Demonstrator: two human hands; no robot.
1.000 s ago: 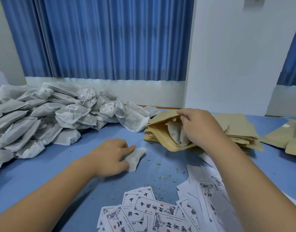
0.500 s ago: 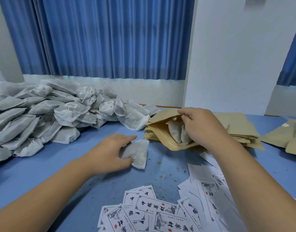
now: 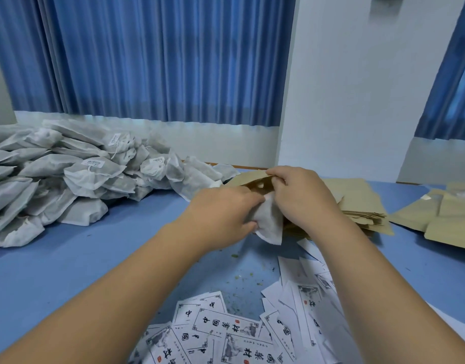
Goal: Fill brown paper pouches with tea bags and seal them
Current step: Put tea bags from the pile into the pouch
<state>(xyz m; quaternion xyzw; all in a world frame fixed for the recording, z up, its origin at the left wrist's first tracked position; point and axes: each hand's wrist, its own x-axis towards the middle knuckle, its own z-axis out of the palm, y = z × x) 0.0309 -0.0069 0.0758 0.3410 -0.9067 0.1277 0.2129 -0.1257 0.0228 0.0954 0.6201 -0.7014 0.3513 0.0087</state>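
Observation:
My left hand (image 3: 223, 214) grips a white tea bag (image 3: 269, 224) and holds it at the mouth of a brown paper pouch (image 3: 252, 181). My right hand (image 3: 302, 198) pinches the pouch's upper flap and keeps it open; the pouch lies on top of a stack of flat brown pouches (image 3: 362, 206). Both hands hide most of the pouch and what is inside it. A big heap of white tea bags (image 3: 68, 179) covers the left of the blue table (image 3: 68, 271).
Printed white paper labels (image 3: 226, 334) lie scattered at the near edge, under my forearms. More brown pouches (image 3: 441, 219) lie at the far right. Small tea crumbs dot the table. Blue curtains and a white wall stand behind.
My left hand has lifted the tea bag from the table and carried it right, up to the pouch mouth. My right hand has stayed at the pouch, holding the flap.

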